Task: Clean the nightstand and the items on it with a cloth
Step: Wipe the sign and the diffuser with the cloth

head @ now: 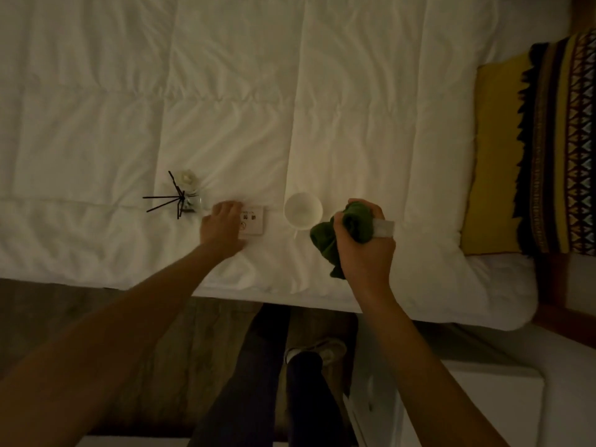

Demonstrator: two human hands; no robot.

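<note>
Head view: crumpled dark green cloth (342, 235) bunched in right hand (364, 240), fingers curled tight round it, plus a small white item I can't identify. Left hand (222, 229), fingers loosely bent, rests on flat white rectangular card (254, 224) lying on white quilted bed (290, 91). White ceramic cup (303, 209) sits between the hands; small glass reed diffuser (187, 200) just left. Best: pin card, wipe flat. Bed edge near; open quilt beyond.
</note>
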